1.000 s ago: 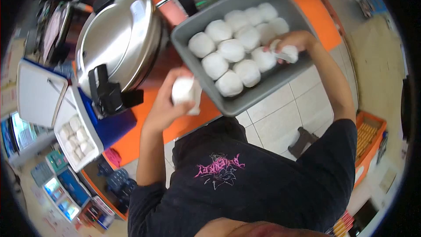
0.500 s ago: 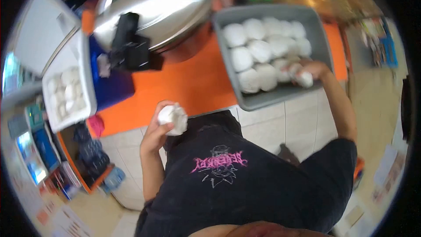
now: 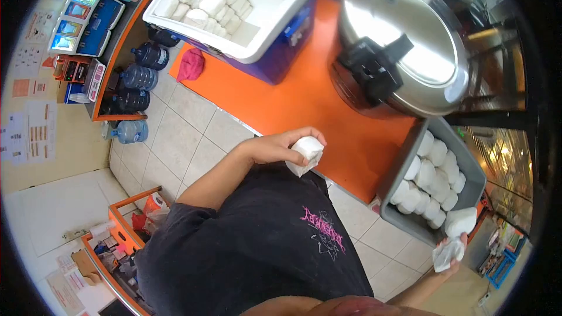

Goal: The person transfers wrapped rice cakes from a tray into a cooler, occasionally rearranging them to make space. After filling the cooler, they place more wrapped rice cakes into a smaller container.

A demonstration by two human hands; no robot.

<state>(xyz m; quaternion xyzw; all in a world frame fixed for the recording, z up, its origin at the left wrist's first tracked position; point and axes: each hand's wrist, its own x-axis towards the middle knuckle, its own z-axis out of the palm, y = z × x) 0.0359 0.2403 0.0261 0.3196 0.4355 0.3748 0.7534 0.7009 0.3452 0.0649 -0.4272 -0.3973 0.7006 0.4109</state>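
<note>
My left hand (image 3: 275, 148) is closed around a white wrapped bundle (image 3: 307, 155), rounded with a folded, crumpled end. It is close over the table's front edge. At the lower right, my right hand (image 3: 454, 265) grips a crumpled white wrapped bundle (image 3: 449, 253). A second, plumper white bundle (image 3: 461, 222) is just above its fingertips, overlapping the tub's near corner; whether the hand holds this one too I cannot tell. The grey tub (image 3: 408, 225) holds rows of similar white bundles (image 3: 434, 178).
A blue cooler with a white rim (image 3: 235, 52) stands open, with more white bundles (image 3: 212, 3) inside. A large pot with a shiny lid (image 3: 404, 35) and black handle sits on the orange table (image 3: 266, 105). A pink cloth (image 3: 191, 65) lies at the table's left end. Water jugs (image 3: 139, 77) line a shelf.
The view has swung toward the left, bringing the cooler nearer the middle. My right hand has come out of the tub with white wrapping in it. My left hand still holds its bundle.
</note>
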